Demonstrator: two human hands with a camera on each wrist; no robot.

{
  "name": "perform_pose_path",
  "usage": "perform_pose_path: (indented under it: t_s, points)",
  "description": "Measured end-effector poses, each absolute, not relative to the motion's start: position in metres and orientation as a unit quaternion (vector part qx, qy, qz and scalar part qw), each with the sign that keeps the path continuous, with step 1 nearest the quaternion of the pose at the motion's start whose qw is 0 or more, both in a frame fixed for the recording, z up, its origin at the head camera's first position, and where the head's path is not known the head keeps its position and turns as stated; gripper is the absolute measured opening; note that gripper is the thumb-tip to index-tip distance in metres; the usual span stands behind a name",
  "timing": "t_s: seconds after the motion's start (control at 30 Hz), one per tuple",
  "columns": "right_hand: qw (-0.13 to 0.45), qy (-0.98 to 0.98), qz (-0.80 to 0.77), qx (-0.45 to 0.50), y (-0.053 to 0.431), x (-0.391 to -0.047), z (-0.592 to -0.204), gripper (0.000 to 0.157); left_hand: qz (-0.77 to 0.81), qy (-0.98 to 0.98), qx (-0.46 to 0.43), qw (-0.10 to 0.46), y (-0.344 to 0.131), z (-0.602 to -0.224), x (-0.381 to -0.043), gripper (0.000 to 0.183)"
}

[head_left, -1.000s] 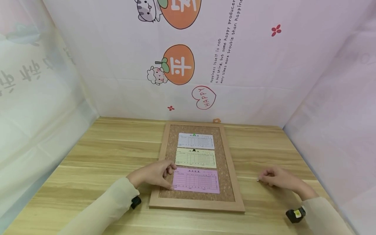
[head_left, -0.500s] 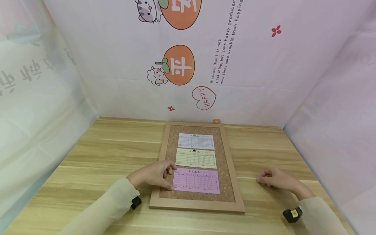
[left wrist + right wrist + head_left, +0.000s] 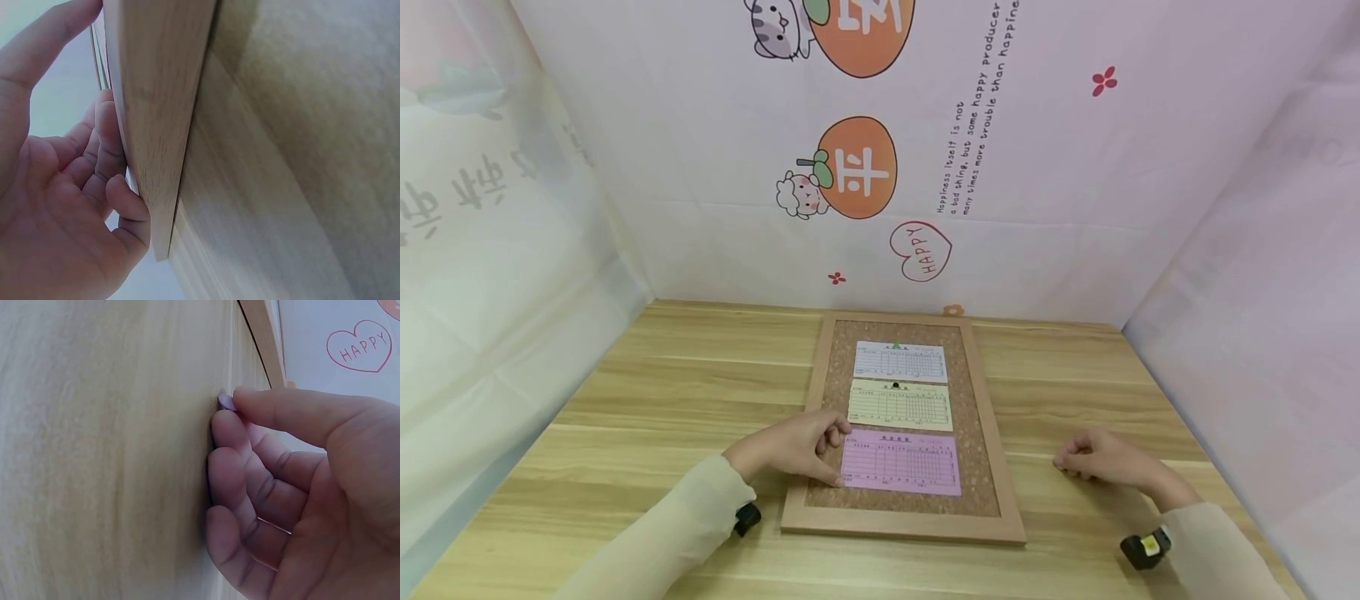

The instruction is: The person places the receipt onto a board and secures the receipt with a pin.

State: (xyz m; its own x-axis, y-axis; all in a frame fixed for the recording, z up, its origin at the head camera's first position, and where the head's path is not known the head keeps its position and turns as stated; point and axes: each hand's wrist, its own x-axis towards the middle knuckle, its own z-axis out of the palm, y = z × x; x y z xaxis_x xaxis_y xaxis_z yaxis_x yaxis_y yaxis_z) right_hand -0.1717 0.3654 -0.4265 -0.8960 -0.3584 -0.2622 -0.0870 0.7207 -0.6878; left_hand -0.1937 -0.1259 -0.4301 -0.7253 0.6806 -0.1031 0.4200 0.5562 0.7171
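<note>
A framed cork board (image 3: 985,467) lies on the wooden table with three printed paper slips in a column. On the lowest, a pink slip (image 3: 901,462), my left hand (image 3: 793,442) rests from the left, thumb at the lower corner and fingers at the upper one. In the left wrist view its palm stands beside the board's wooden frame (image 3: 159,112). To the right of the board, my right hand (image 3: 1101,458) pinches a small pale purple pushpin (image 3: 227,402) between thumb and index finger, low over the tabletop; most of the pin is hidden.
Above the pink slip lie a yellow slip (image 3: 900,406) with a black pin (image 3: 896,385) and a white slip (image 3: 900,362) with a green pin (image 3: 896,345). Behind the table (image 3: 700,358) hangs a printed cloth (image 3: 1037,250), with more cloth at both sides.
My right hand has shifted slightly left and its fingertips have turned, so the pale pin no longer shows in the head view. The left hand and the slips have stayed put.
</note>
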Motion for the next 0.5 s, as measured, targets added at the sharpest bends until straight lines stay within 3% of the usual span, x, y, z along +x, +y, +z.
perform_pose_path:
  t_s: [0.5]
  points:
    - [0.204,0.9,-0.368,-0.115,0.3668,-0.1706,-0.426,0.021,0.349,0.862,0.319,0.183,-0.1261,-0.4314,-0.1932,0.067]
